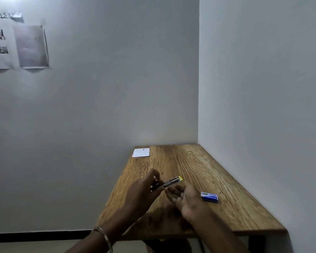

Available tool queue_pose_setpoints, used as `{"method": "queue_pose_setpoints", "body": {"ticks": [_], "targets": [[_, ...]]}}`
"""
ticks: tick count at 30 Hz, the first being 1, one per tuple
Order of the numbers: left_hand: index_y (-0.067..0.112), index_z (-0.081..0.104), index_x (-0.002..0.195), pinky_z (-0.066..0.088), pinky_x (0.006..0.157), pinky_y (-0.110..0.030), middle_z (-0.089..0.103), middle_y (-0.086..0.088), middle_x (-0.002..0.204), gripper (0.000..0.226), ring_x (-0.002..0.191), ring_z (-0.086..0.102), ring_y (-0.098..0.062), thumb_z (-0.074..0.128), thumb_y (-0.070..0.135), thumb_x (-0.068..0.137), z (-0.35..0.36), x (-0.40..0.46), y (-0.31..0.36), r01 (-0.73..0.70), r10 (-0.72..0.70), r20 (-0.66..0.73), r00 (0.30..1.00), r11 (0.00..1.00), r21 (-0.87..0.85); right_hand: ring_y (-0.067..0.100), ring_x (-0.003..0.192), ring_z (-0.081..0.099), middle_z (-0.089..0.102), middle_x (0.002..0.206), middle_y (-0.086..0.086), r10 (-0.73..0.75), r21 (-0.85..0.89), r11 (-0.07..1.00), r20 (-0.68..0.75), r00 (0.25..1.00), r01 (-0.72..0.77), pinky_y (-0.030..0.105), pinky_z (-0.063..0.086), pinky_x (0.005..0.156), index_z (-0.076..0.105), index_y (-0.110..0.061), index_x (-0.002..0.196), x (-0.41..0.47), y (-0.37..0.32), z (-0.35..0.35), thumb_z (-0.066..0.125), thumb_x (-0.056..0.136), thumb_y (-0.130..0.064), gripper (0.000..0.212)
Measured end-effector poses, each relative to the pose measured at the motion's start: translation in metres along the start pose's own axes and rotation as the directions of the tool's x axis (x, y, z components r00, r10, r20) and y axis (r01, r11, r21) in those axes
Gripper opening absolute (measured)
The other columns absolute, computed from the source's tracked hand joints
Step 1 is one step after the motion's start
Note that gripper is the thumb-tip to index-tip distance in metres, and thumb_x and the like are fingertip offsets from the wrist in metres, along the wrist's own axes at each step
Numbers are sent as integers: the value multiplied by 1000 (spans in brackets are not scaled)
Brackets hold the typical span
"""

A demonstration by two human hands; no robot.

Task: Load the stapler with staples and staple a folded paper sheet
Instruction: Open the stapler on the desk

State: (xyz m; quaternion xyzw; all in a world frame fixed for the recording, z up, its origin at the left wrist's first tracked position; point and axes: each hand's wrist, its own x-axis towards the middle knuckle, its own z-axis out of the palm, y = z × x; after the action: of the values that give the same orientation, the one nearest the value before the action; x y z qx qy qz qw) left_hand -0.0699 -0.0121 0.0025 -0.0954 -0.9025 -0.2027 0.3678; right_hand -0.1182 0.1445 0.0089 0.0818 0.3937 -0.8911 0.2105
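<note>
The left hand [144,187] fingers pinch the slim metal stapler [169,182], its yellow tip pointing to two o'clock. The right hand [185,198] lies palm-up, fingers spread, above the grainy wooden table [217,176]; blue staple box [209,197] at three o'clock.

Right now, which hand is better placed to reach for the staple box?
The right hand: it is open, palm up and empty, close beside the blue staple box. The left hand already has the stapler in its grip.
</note>
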Motion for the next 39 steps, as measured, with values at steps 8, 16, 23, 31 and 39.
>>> {"method": "queue_pose_setpoints", "body": {"ticks": [8, 16, 23, 31, 39], "targets": [[39, 48, 96, 62, 76, -30, 75, 17, 94, 36, 84, 70, 5, 79, 28, 81, 7, 2, -10, 211, -193, 96, 976, 949, -233, 10, 46, 39, 46, 59, 4, -130, -728, 671, 72, 989, 141, 19, 29, 37, 58, -2, 78, 23, -72, -17, 49, 90, 5, 17], [45, 45, 98, 61, 80, -28, 73, 18, 99, 35, 91, 68, 5, 74, 31, 85, 16, 4, -20, 213, -177, 228, 958, 966, -145, 4, 60, 51, 59, 75, -3, -119, -938, -275, 251, 961, 211, 13, 39, 49, 67, -10, 85, 46, -125, -33, 63, 89, 3, 14], [37, 45, 107, 54, 75, -11, 71, 15, 110, 29, 94, 64, 5, 69, 34, 90, 18, 6, -22, 143, -122, 299, 946, 989, -46, 7, 82, 63, 72, 92, 0, -209, -868, -429, 366, 907, 251, 10, 42, 63, 72, -18, 78, 73, -118, -57, 67, 83, 4, 23], [39, 43, 108, 51, 73, -7, 70, 11, 113, 31, 94, 63, 6, 67, 28, 92, 19, 7, -23, 143, -112, 354, 928, 988, -64, -1, 80, 60, 74, 100, 0, -281, -858, -420, 433, 856, 296, 7, 41, 63, 77, -13, 90, 85, -114, -71, 66, 88, 0, 18], [34, 45, 116, 54, 81, -15, 69, 10, 117, 33, 101, 63, 2, 66, 28, 92, 20, 5, -25, 138, -113, 355, 928, 989, -45, 6, 93, 54, 68, 116, -1, -464, -878, -332, 469, 751, 343, 18, 41, 79, 72, -20, 110, 60, -104, -78, 68, 91, -20, 19]]}}
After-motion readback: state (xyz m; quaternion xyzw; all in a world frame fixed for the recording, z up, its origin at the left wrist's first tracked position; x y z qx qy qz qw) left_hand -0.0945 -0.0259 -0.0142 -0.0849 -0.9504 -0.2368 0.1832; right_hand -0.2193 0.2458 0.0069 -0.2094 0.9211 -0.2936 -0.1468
